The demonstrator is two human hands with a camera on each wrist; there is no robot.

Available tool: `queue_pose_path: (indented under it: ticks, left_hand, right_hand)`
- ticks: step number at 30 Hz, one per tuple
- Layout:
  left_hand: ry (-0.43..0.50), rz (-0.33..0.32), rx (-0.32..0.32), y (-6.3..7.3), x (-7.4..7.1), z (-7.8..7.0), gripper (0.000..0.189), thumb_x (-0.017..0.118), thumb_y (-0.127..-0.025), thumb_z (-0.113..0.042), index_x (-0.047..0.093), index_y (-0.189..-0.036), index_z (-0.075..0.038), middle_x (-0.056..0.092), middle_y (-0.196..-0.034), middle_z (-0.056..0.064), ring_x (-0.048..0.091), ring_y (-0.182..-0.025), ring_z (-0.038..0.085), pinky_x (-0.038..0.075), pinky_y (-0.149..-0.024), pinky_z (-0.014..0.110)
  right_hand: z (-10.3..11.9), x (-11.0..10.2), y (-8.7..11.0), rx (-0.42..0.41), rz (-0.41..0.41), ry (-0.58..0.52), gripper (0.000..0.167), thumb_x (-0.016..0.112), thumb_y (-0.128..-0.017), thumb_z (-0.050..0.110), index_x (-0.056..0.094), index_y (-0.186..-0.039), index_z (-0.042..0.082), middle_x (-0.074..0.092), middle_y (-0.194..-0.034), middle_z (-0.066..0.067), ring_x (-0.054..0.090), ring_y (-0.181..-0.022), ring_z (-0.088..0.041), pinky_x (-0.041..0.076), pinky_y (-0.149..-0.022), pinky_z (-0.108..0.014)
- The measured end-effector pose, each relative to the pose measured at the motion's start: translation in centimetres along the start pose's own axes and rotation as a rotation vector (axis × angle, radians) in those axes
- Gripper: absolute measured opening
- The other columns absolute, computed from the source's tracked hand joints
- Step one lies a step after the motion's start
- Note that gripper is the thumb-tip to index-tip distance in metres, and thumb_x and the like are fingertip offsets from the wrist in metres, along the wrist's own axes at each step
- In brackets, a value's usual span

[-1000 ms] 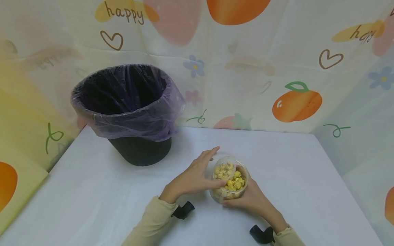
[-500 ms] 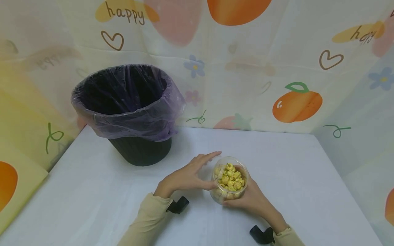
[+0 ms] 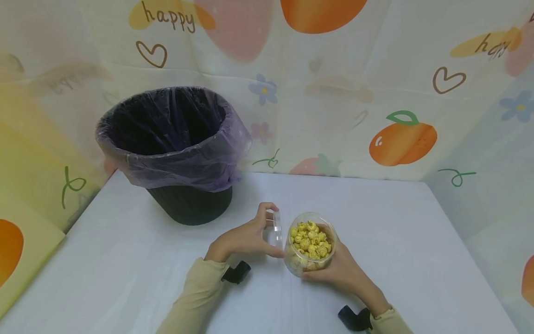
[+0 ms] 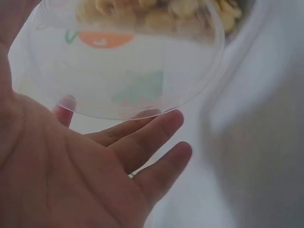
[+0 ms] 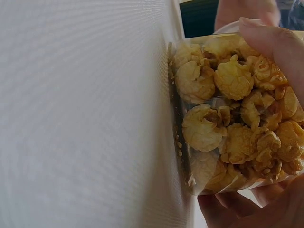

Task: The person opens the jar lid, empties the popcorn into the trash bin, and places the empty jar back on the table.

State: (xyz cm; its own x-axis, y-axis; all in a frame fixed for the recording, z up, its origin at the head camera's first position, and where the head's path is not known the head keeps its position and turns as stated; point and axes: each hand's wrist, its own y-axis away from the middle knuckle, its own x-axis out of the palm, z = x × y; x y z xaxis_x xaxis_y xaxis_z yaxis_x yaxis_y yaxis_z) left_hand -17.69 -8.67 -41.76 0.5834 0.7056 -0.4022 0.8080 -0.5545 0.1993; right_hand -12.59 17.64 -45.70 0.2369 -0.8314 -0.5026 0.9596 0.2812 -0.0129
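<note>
Left hand (image 3: pixel 246 239) pinches clear lid (image 3: pixel 277 229) by the edge, thumb on 1 side, fingers on the other; lid stands on edge, roughly upright, just left of jar and apart from its mouth. Right hand (image 3: pixel 343 269) grips clear jar (image 3: pixel 294 267) around the side, thumb toward the near side, fingers around the far side. Jar upright, mouth up, lid off, base at the tabletop; can't tell if touching or slightly raised. Yellow popcorn (image 3: pixel 312 242) inside, filled to near the rim, pieces also visible through the wall in right wrist view. Left thumb tip close to jar wall, contact can't be told. Jar sits near the middle of white table (image 3: pixel 388 222). Black trash can (image 3: pixel 192 206) with purple bag (image 3: pixel 187 174) folded over its rim stands at far left, well apart from jar. 2 beige sleeves (image 3: pixel 196 294), 2 black wrist cameras (image 3: pixel 236 272). Printed cloth (image 3: pixel 333 125) behind table: oranges, hearts, flowers, "happy".
</note>
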Motion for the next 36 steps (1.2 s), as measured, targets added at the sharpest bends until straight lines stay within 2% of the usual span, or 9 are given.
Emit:
queue_pose_path:
  ticks: [6, 9, 14, 21, 26, 28, 32, 36]
  left_hand:
    - [0.017, -0.015, -0.08, 0.1, -1.2, 1.3, 0.098, 0.09, -0.069, -0.027, 0.021, -0.138, -0.024, 0.04, -0.15, 0.016, 0.042, -0.142, 0.03, 0.033, -0.116, 0.052]
    - [0.02, -0.012, -0.095, 0.4, -1.9, 1.7, 0.103, 0.09, -0.069, -0.028, 0.019, -0.143, -0.027, 0.038, -0.152, 0.018, 0.043, -0.141, 0.031, 0.034, -0.115, 0.053]
    - [0.005, -0.009, -0.086, 0.5, -2.4, 2.1, 0.102, 0.09, -0.069, -0.03, 0.023, -0.146, -0.032, 0.032, -0.156, 0.015, 0.041, -0.142, 0.034, 0.035, -0.114, 0.056]
    - [0.035, -0.003, -0.043, 0.2, -2.3, 2.3, 0.101, 0.091, -0.069, -0.023, 0.023, -0.144, -0.027, 0.027, -0.159, 0.012, 0.035, -0.145, 0.039, 0.031, -0.117, 0.056]
    - [-0.047, -0.077, -0.058, 0.3, -2.6, 2.3, 0.099, 0.091, -0.068, -0.027, 0.031, -0.148, -0.024, 0.032, -0.158, 0.007, 0.036, -0.144, 0.037, 0.031, -0.117, 0.055]
    - [-0.093, -0.097, -0.044, 0.3, -2.9, 2.5, 0.1, 0.09, -0.069, -0.028, 0.033, -0.15, -0.019, 0.035, -0.157, 0.008, 0.034, -0.145, 0.035, 0.029, -0.119, 0.053]
    - [-0.174, -0.112, -0.015, 0.1, -3.1, 3.3, 0.103, 0.091, -0.067, -0.029, 0.034, -0.151, -0.009, 0.039, -0.155, 0.012, 0.033, -0.146, 0.03, 0.026, -0.121, 0.05]
    - [-0.234, -0.116, -0.047, 0.1, -3.0, 3.6, 0.103, 0.091, -0.066, -0.027, 0.034, -0.151, -0.009, 0.042, -0.153, 0.014, 0.038, -0.143, 0.03, 0.03, -0.12, 0.048]
  right_hand:
    - [0.0, 0.0, -0.1, 0.009, 0.006, 0.004, 0.121, 0.097, -0.053, 0.036, 0.028, -0.151, 0.013, 0.045, -0.151, -0.01, 0.042, -0.141, -0.032, 0.031, -0.114, -0.061]
    - [0.0, 0.0, -0.1, 0.018, 0.004, 0.009, 0.121, 0.097, -0.053, 0.036, 0.029, -0.15, 0.015, 0.045, -0.15, -0.009, 0.042, -0.141, -0.031, 0.031, -0.115, -0.06]
    - [0.0, 0.0, 0.0, 0.023, 0.006, 0.017, 0.12, 0.097, -0.053, 0.037, 0.029, -0.15, 0.014, 0.046, -0.15, -0.01, 0.043, -0.141, -0.032, 0.032, -0.114, -0.061]
    - [-0.1, 0.0, -0.1, 0.027, 0.012, 0.014, 0.119, 0.096, -0.055, 0.038, 0.029, -0.15, 0.013, 0.046, -0.15, -0.011, 0.044, -0.14, -0.034, 0.032, -0.114, -0.061]
    - [0.0, -0.1, 0.0, 0.028, 0.013, 0.012, 0.121, 0.096, -0.054, 0.038, 0.028, -0.151, 0.014, 0.045, -0.151, -0.01, 0.042, -0.142, -0.032, 0.031, -0.115, -0.061]
    - [0.0, -0.1, 0.0, 0.03, 0.01, 0.01, 0.121, 0.097, -0.054, 0.037, 0.028, -0.151, 0.014, 0.045, -0.151, -0.01, 0.041, -0.142, -0.032, 0.031, -0.115, -0.06]
    - [0.0, -0.2, 0.0, 0.024, 0.01, 0.011, 0.12, 0.097, -0.054, 0.038, 0.029, -0.15, 0.013, 0.046, -0.15, -0.01, 0.042, -0.141, -0.032, 0.031, -0.115, -0.061]
    - [0.0, -0.1, 0.0, 0.014, 0.018, 0.007, 0.118, 0.096, -0.056, 0.038, 0.03, -0.15, 0.013, 0.046, -0.15, -0.011, 0.043, -0.141, -0.034, 0.031, -0.114, -0.062]
